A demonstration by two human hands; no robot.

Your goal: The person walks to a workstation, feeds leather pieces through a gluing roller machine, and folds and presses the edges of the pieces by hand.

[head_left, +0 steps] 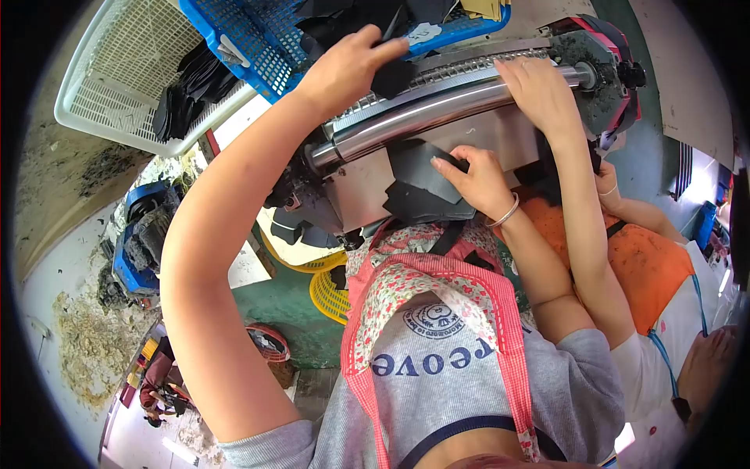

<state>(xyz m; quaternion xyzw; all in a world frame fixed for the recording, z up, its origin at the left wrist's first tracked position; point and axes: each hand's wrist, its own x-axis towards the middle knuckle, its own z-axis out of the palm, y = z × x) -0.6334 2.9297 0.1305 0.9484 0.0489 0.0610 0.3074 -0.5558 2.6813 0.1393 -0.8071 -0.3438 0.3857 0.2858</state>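
My left hand [358, 66] is raised over the far side of the roller machine, beside the blue basket [258, 55]. Its thumb and forefinger stand apart, with a black piece [394, 76] just below them; I make out nothing gripped. My right hand [478, 181], wearing a bracelet, pinches a dark flat leather-like piece [422, 168] between thumb and fingers in front of the metal roller [437, 117]. More such black pieces [426, 203] lie under it, at the near edge of the metal plate [355, 191].
A co-worker's hand [539, 94] touches the roller's right part, and another hand [608, 187] is lower right, near an orange apron [641, 266]. A white basket [117, 86] with black pieces stands left. Below it is a blue machine part [141, 250]; a yellow basket [328, 295] sits lower down.
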